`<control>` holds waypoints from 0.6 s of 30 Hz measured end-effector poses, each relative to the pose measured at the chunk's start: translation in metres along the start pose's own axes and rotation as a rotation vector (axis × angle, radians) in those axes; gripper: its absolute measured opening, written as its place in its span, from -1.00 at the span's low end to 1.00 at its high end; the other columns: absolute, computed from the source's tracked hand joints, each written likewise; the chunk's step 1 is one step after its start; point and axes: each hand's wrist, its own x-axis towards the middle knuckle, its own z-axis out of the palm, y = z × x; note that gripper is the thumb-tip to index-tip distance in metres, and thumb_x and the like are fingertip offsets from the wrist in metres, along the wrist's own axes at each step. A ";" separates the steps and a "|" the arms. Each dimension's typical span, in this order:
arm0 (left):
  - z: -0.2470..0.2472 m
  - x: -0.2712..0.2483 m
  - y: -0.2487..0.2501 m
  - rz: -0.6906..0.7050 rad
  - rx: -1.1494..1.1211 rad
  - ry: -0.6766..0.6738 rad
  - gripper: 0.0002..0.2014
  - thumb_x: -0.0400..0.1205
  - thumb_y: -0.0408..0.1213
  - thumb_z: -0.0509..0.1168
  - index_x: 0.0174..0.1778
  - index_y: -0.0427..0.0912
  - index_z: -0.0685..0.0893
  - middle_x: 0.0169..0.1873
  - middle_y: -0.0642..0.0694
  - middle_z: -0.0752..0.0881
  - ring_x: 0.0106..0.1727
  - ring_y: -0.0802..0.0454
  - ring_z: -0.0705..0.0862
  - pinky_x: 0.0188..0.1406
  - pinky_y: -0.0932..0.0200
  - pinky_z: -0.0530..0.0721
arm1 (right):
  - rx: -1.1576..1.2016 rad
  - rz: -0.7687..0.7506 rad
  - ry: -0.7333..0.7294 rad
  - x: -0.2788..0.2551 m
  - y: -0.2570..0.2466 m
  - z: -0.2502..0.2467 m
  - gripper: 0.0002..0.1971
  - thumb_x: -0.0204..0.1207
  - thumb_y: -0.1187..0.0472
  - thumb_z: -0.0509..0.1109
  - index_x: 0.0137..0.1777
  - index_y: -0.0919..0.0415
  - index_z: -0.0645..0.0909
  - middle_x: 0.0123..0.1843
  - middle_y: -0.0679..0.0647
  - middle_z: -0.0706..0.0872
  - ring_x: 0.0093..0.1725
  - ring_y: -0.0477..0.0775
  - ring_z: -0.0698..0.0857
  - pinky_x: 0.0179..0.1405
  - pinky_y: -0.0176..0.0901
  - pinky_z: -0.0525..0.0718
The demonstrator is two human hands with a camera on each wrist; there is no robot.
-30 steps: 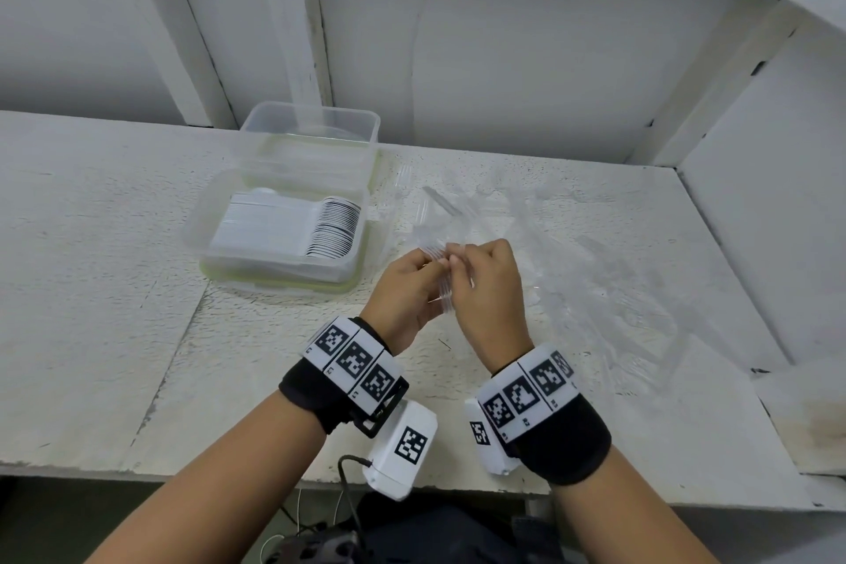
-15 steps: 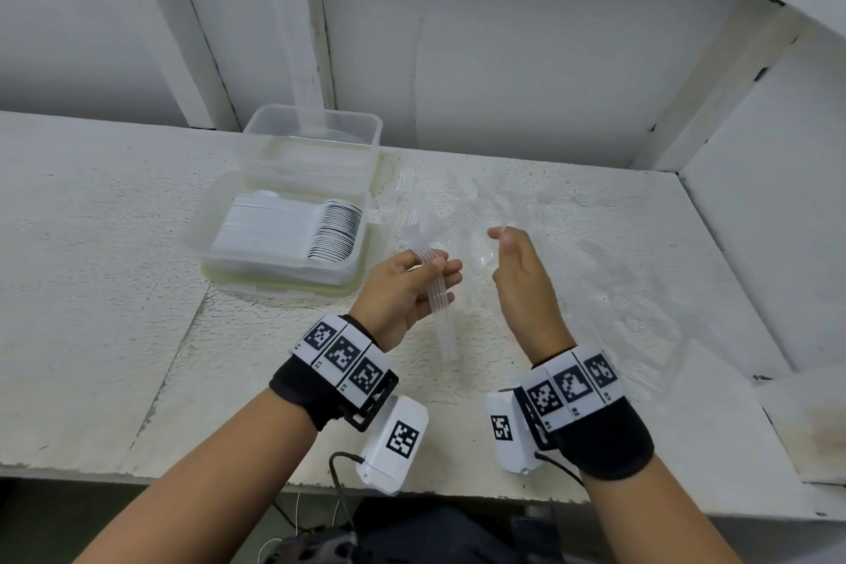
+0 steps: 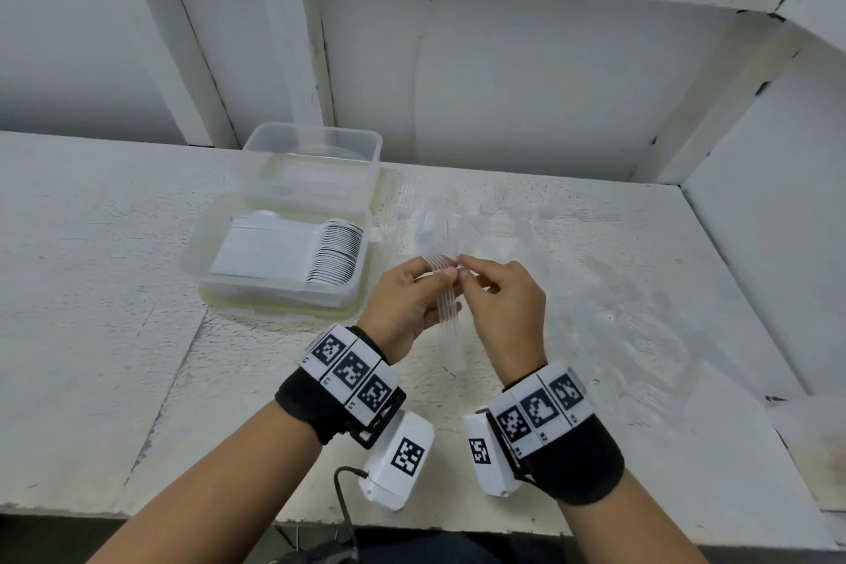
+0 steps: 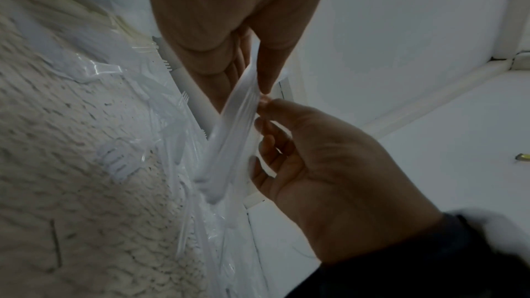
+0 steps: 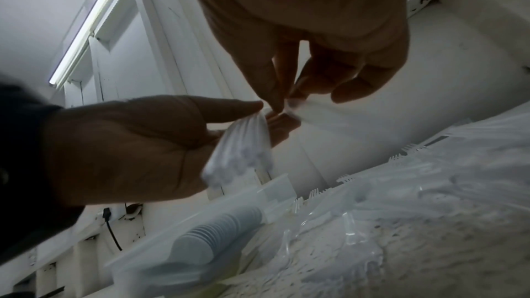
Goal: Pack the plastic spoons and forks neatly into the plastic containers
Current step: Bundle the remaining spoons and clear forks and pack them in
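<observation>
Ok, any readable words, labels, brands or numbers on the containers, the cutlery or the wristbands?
None can be read.
Black-and-white square marker tags on the left wristband, the right wristband and the white wrist camera boxes: patterns only; tiny marks beneath them are too small to read.
Clear plastic containers and clear plastic forks: no print visible.

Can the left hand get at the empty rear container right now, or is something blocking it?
Probably not yet: the left hand grips a bundle of clear forks, with the right hand pinching its top. The path to the rear container looks free, above the spoon-filled container.
</observation>
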 end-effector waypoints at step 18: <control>-0.016 0.026 0.025 -0.038 0.008 0.010 -0.74 0.64 -0.41 0.25 0.18 -0.50 0.59 0.00 -0.27 0.76 -0.05 -0.04 0.75 -0.20 0.25 0.75 | 0.053 -0.127 -0.267 0.029 -0.008 0.017 -0.59 0.58 0.38 0.24 0.38 0.05 0.56 -0.05 -0.17 0.30 0.15 0.02 0.45 0.24 -0.37 0.42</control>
